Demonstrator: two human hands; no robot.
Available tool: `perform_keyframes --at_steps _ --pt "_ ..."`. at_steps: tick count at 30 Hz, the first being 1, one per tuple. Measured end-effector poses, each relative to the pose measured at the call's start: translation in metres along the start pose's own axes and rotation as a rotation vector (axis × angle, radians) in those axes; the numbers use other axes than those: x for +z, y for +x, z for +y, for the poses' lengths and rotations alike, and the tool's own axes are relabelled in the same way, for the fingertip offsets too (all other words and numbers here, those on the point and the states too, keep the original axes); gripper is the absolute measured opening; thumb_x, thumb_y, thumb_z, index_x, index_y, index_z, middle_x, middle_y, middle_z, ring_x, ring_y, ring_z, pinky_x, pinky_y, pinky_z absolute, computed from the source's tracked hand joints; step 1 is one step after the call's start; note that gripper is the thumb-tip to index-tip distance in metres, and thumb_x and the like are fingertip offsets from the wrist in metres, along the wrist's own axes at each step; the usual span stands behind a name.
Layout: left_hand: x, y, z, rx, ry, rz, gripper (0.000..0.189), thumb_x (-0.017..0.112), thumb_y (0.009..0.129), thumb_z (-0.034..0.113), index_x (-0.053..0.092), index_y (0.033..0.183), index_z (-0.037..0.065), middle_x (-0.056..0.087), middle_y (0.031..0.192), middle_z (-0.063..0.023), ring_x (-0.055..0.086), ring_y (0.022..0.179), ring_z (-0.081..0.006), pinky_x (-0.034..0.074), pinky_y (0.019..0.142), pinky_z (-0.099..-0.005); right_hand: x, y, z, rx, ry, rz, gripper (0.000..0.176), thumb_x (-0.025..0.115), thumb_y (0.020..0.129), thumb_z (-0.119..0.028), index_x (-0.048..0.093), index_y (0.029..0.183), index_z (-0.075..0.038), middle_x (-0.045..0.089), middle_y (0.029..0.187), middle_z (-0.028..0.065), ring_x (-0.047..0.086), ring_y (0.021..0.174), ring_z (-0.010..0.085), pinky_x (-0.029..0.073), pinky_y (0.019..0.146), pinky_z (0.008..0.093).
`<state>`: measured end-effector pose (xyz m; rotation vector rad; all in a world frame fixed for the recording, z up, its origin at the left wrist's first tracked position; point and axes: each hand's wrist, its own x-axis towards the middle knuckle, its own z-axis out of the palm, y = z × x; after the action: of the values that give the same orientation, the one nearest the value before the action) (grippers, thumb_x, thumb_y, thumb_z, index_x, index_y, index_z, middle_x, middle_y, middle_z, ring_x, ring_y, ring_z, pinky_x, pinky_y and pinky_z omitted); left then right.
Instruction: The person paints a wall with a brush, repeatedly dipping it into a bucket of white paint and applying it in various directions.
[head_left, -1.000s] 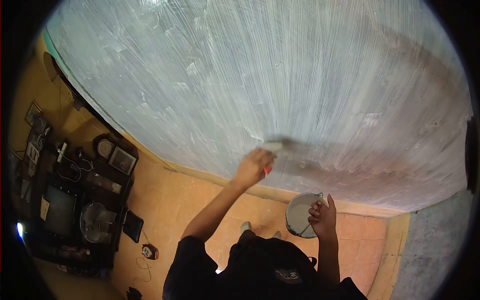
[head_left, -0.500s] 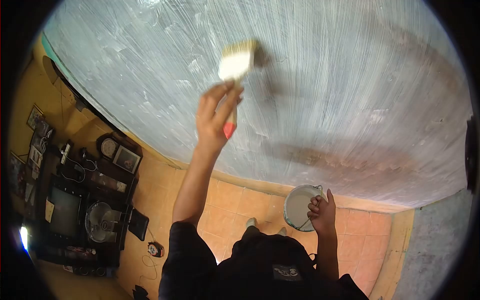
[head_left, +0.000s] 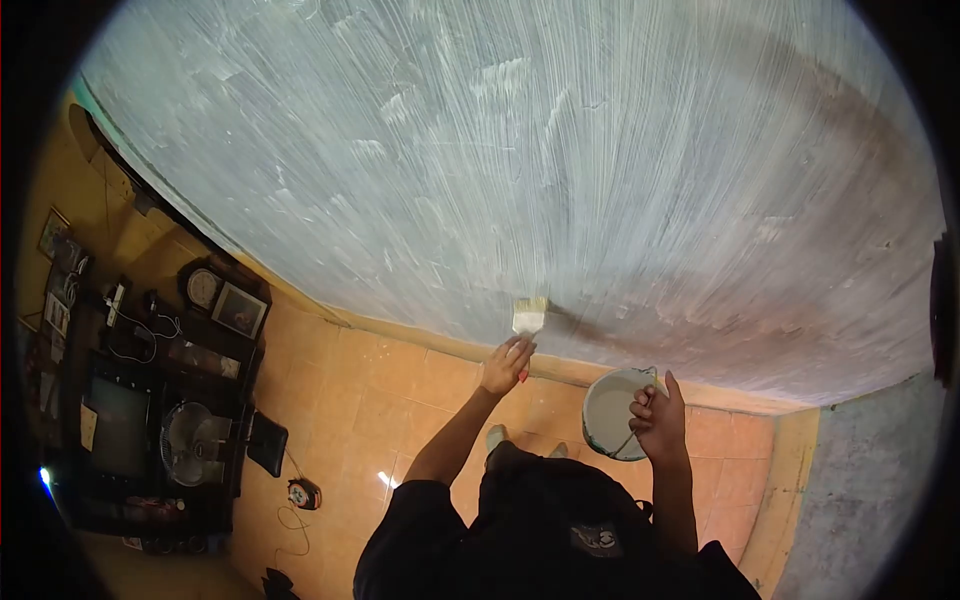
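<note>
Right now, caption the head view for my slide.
The left hand holds a paintbrush at a streaked wall while the right hand holds a pail above orange floor tiles.

The brush (head_left: 529, 318) is before the wall (head_left: 400, 200), left of the bucket (head_left: 591, 426), right of the fan (head_left: 190, 440).

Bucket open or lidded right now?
Open: no lid covers the bucket, and its pale interior shows from above. Fill depth: cannot tell.
</note>
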<state>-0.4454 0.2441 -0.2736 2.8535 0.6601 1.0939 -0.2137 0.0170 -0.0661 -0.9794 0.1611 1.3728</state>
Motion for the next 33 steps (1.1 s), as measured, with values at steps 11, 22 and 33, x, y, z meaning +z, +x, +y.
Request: perform_keyframes --at_steps 11,22,33 --pt "-0.087 0.103 0.003 0.021 -0.142 -0.025 0.030 0.070 0.079 0.008 0.069 0.109 0.008 0.067 0.110 -0.0044 0.063 0.102 -0.0255 0.057 0.079 -0.0360 0.004 0.015 0.009 0.034 0.042 -0.090 0.042 0.043 0.102 -0.055 0.048 0.083 -0.018 0.047 0.072 -0.0011 0.040 0.053 0.0080 0.030 0.044 0.0200" --pt "-0.382 0.334 0.015 0.214 -0.020 0.038 0.022 0.071 0.081 -0.006 0.069 0.100 0.003 0.072 0.100 -0.0097 0.069 0.093 -0.0285 0.058 0.081 -0.0379 0.003 0.039 0.018 0.106 0.104 -0.137 0.044 0.044 0.101 -0.054 0.050 0.081 -0.016 0.046 0.069 -0.0002 0.041 0.050 0.0107 0.032 0.042 0.0218" --pt "-0.497 0.428 0.044 0.452 0.225 0.563 0.020 0.070 0.084 -0.003 0.071 0.103 0.003 0.071 0.101 -0.0086 0.069 0.092 -0.0219 0.057 0.077 -0.0323 0.007 0.053 0.019 0.047 0.192 -0.107 0.046 0.050 0.098 -0.056 0.053 0.076 -0.016 0.051 0.067 0.0009 0.047 0.051 0.0101 0.034 0.041 0.0223"
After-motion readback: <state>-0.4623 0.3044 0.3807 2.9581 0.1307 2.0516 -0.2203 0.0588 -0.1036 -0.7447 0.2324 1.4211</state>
